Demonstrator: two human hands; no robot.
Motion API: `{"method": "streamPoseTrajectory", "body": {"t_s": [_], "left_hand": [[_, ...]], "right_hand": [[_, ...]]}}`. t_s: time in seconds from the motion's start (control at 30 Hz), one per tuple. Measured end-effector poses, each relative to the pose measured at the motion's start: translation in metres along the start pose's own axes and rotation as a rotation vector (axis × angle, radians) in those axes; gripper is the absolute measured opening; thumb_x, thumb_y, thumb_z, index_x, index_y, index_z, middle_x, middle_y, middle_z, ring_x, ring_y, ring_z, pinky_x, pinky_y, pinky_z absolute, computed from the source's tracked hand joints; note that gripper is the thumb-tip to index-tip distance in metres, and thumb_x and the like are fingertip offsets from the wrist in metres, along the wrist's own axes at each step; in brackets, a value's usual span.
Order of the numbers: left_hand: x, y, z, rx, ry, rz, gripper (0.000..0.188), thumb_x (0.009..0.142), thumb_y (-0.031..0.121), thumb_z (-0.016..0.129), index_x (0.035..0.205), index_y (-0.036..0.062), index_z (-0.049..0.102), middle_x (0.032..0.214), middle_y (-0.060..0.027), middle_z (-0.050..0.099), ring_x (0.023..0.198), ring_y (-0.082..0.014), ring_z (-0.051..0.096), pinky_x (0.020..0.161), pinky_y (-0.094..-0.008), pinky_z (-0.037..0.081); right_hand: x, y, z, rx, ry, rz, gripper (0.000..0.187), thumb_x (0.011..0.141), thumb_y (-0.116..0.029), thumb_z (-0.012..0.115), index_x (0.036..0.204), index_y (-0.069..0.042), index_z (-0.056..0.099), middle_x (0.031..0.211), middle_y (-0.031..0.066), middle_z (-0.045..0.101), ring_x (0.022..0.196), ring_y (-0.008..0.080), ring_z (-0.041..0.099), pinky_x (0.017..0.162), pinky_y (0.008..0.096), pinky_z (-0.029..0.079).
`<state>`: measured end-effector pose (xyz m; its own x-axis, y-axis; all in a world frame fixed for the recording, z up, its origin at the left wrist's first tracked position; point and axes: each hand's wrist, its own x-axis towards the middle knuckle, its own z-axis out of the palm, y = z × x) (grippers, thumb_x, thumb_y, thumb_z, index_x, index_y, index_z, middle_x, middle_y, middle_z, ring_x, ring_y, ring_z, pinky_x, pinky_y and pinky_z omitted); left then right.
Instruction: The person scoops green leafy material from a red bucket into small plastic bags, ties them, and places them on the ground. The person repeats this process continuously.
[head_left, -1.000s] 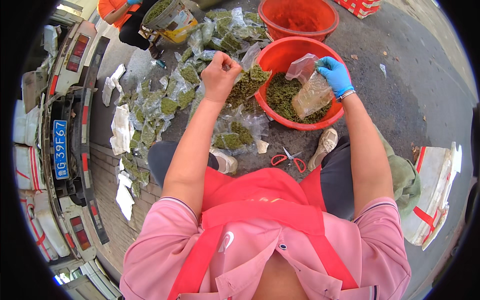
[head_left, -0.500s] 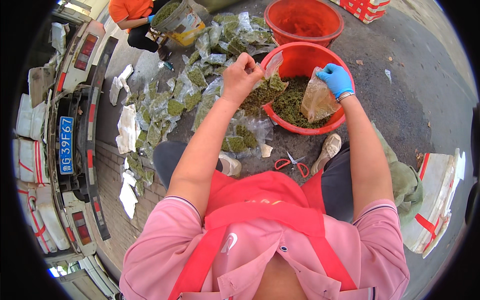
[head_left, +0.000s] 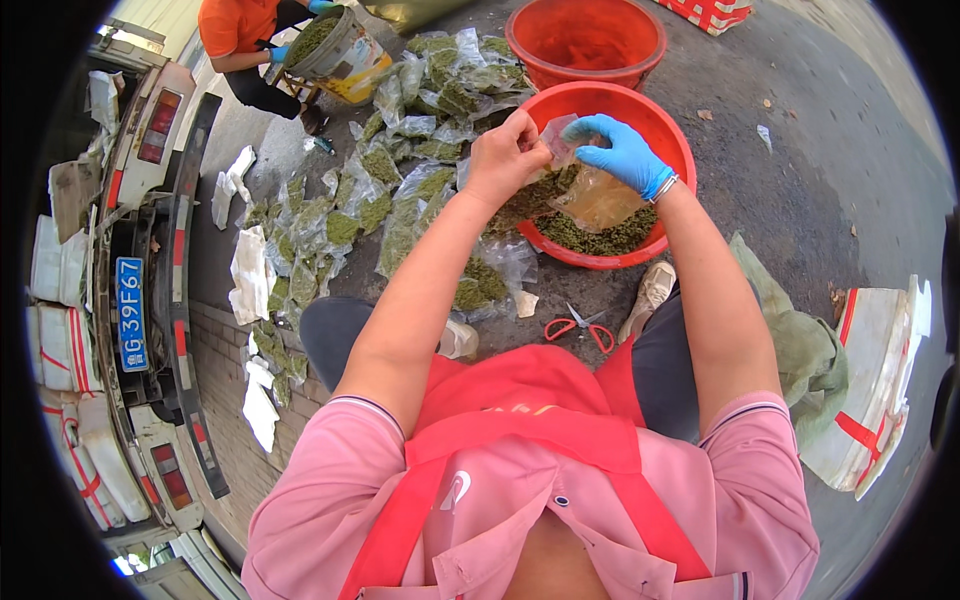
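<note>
My left hand [head_left: 508, 158], bare, pinches the top of a clear plastic bag [head_left: 557, 138] filled with small green berry-like bits. Beside it, my right hand [head_left: 622, 158] in a blue glove has its thumb and fingers curved toward that bag's top. A mostly emptied, yellowish clear bag [head_left: 600, 200] hangs under the gloved hand, held by it; the exact grip is hidden. Both hands are over a red tub [head_left: 680, 150] with loose green bits [head_left: 600, 238] in the bottom. Between my feet, red-handled scissors [head_left: 580, 325] lie spread on the ground.
Many filled clear bags [head_left: 345, 225] cover the ground at left. Another red tub [head_left: 588, 40] stands behind the first. A person in orange [head_left: 240, 40] tips a bucket [head_left: 340, 62] at far left. A truck [head_left: 160, 290] and foam boxes [head_left: 865, 385] flank me.
My right hand has moved left with the yellowish bag, up to the bag in my left hand. The other person's second gloved hand now shows at the bucket.
</note>
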<state>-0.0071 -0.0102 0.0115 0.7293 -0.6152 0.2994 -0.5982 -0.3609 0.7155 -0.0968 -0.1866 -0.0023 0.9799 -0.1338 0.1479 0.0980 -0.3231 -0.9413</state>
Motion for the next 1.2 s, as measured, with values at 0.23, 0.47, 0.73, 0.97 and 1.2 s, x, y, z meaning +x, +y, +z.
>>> {"method": "streamPoseTrajectory", "body": {"t_s": [0.23, 0.47, 0.73, 0.97, 1.2], "left_hand": [[-0.002, 0.004, 0.010, 0.093, 0.019, 0.013, 0.019, 0.066, 0.015, 0.062, 0.068, 0.0068, 0.045, 0.056, -0.0052, 0.051, 0.055, -0.0206, 0.052, 0.051, -0.0311, 0.041], [-0.005, -0.011, 0.014, -0.225, 0.183, -0.191, 0.025, 0.067, 0.013, 0.061, 0.061, 0.0045, 0.039, 0.049, -0.0030, 0.038, 0.047, -0.0135, 0.039, 0.047, -0.0300, 0.036], [-0.021, -0.049, -0.017, -0.415, 0.301, -0.421, 0.025, 0.069, 0.005, 0.058, 0.058, 0.0091, 0.036, 0.055, 0.0065, 0.034, 0.052, -0.0045, 0.029, 0.046, -0.0218, 0.026], [-0.034, -0.103, -0.055, -0.467, 0.402, -0.526, 0.024, 0.072, 0.005, 0.057, 0.059, 0.0111, 0.038, 0.055, 0.0067, 0.034, 0.048, -0.0037, 0.028, 0.043, -0.0204, 0.023], [-0.011, -0.066, -0.024, -0.653, 0.403, -0.516, 0.023, 0.079, 0.009, 0.055, 0.063, 0.0132, 0.039, 0.056, 0.0062, 0.037, 0.048, -0.0030, 0.032, 0.042, -0.0208, 0.029]], "right_hand": [[0.007, 0.027, 0.010, -0.021, 0.142, 0.095, 0.025, 0.077, -0.029, 0.062, 0.083, -0.005, 0.064, 0.077, 0.0116, 0.062, 0.069, 0.0221, 0.058, 0.068, 0.0315, 0.045], [0.011, 0.078, -0.017, -0.466, 0.262, 0.451, 0.030, 0.080, -0.034, 0.054, 0.078, -0.006, 0.064, 0.082, 0.0175, 0.061, 0.079, 0.0347, 0.058, 0.070, 0.0401, 0.045], [-0.011, 0.119, -0.061, -0.727, 0.342, 0.621, 0.033, 0.080, -0.034, 0.051, 0.082, -0.005, 0.065, 0.091, 0.0181, 0.061, 0.088, 0.0349, 0.058, 0.080, 0.0425, 0.045], [-0.019, 0.147, -0.100, -0.564, 0.565, 0.619, 0.031, 0.077, -0.032, 0.055, 0.080, -0.003, 0.065, 0.087, 0.0197, 0.062, 0.080, 0.0318, 0.061, 0.074, 0.0390, 0.046], [0.002, 0.082, -0.039, -0.012, 0.229, 0.220, 0.009, 0.074, -0.002, 0.056, 0.080, -0.004, 0.049, 0.073, 0.0065, 0.053, 0.073, 0.0159, 0.056, 0.066, 0.0302, 0.048]]}}
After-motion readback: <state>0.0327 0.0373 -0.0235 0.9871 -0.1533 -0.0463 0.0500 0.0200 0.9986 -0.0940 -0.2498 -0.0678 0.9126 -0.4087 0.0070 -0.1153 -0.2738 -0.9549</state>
